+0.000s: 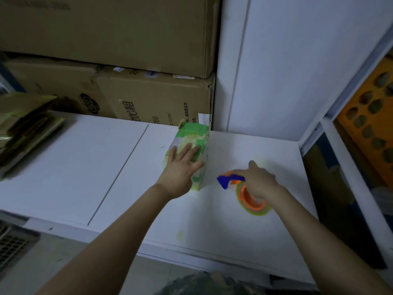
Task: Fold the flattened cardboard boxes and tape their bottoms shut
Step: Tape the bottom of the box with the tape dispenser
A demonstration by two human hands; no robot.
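A small green-and-white cardboard box (194, 137) stands folded on the white table (85, 167), with tape across its upturned face. My left hand (180, 167) lies flat on that face, fingers spread and straight. To the right, my right hand (258, 180) grips a tape dispenser (248, 195) with an orange core, blue blade end and a yellowish tape roll, held low over the table just right of the box.
A pile of flattened green-edged boxes (23, 124) lies at the table's far left. Large brown cartons (127, 60) are stacked behind. A white wall panel (287, 71) and a shelf frame (340, 145) close off the right side.
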